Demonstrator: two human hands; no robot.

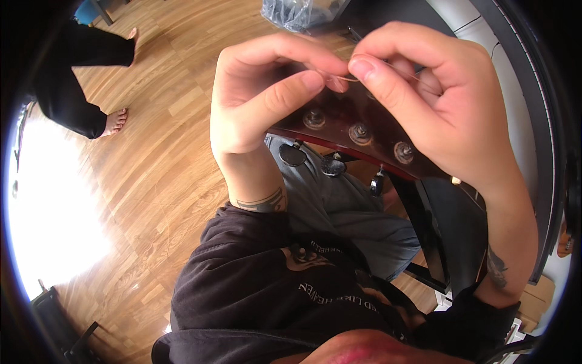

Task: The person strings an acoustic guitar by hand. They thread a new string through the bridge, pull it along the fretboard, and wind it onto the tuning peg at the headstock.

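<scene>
Okay, so that thin coppery guitar string (347,79) of yours is up around 1 o'clock in your view, stretched between your fingertips above the dark red headstock (383,134) at 2 o'clock. Your right hand (448,109) has a narrow pinch on it, thumb tip against index, and more of the strand seems to show past the thumb toward your curled fingers. Your left hand (267,102), at 12, is bunched in small with the wire reaching its tips, but I honestly can't tell if it's clamped or just steadying.

Handling-wise, I'd call it next to weightless, springy rather than floppy, and slick enough to roll out of a loose pinch. A sharp kink would probably weaken it, and a cut end could poke you. I'd hold it with the finger pads, close to whichever bit you're shaping, and keep the bends gentle.

Below your hands, three metal tuner posts (360,133) sit in a row on the headstock face, with black tuner buttons (333,165) poking off the edge toward 6.
</scene>
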